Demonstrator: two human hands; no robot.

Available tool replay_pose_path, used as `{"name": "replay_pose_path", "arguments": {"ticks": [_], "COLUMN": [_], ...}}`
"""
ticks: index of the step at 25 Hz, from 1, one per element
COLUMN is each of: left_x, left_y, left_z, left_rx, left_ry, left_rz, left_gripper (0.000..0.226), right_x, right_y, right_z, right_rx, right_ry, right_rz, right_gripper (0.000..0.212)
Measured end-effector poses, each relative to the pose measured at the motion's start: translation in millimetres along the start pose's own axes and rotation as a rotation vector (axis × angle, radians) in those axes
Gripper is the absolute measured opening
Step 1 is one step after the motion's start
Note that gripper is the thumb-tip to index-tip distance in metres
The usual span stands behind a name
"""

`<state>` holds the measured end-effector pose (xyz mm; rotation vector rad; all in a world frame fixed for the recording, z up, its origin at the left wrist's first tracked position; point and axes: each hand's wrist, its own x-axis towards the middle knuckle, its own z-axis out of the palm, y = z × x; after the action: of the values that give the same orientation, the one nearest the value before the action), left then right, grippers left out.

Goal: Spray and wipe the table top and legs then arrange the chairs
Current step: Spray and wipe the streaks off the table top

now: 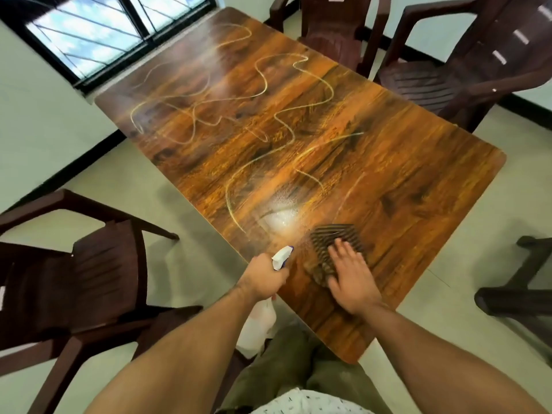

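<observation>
left grip (263,276) curls round the spray bottle (282,257), right grip (352,276) lies flat on the cloth (331,243) on the worktop (388,174): top-wiping seems underway, next sweeping toward the far streaks (268,94).

I see a glossy wood-grain table (397,180), streaked with wet swirls (264,77), a dark ribbed cloth (331,234) near its front edge.

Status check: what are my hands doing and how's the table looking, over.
Left hand grips spray bottle. Right hand presses cloth flat on table, near end. Wet spray streaks across the top. Chairs stand back, not in the way.
</observation>
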<state>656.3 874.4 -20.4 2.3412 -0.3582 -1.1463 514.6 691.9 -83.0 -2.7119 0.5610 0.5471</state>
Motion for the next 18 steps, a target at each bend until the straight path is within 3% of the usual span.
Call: {"name": "replay_pose_path", "arguments": {"ticks": [1,2,3,6,8,9,12,14,16,18], "left_x": [5,11,17,36,49,56,81,98,116,129], "left_y": [2,5,10,22,29,31,38,40,42,46], "left_z": [-6,-12,-17,-29,-37,-43,-60,-70,-84,-98], "left_rx": [0.023,0.052,0.088,0.156,0.208,0.221,0.272,0.259,0.229,0.241], "left_ry": [-0.009,-0.017,-0.026,-0.044,-0.084,-0.126,-0.215,-0.233,-0.27,-0.324], "left_rz": [0.006,0.017,0.035,0.074,0.092,0.107,0.148,0.168,0.22,0.291], "left_gripper": [0.027,0.028,0.027,0.021,0.022,0.024,0.03,0.023,0.017,0.02], "right_x": [11,19,24,8,19,30,58,77,85,77], "right_y": [-8,-23,-40,-66,-36,-21,1,-18,-58,-102], "right_z": [-4,-5,-4,6,0,0,-11,-19,-16,-2], "right_rx": [0.069,0.124,0.118,0.031,0.023,0.056,0.251,0.341,0.396,0.412], "right_ry": [0.063,0.072,0.051,-0.126,-0.151,-0.093,0.137,0.192,0.259,0.289], "right_rz": [0.239,0.338,0.269,-0.416,-0.548,-0.461,0.178,0.491,0.667,0.729], "right_gripper": [0.074,0.075,0.075,0.076,0.079,0.082,0.084,0.079,0.076,0.078]}}
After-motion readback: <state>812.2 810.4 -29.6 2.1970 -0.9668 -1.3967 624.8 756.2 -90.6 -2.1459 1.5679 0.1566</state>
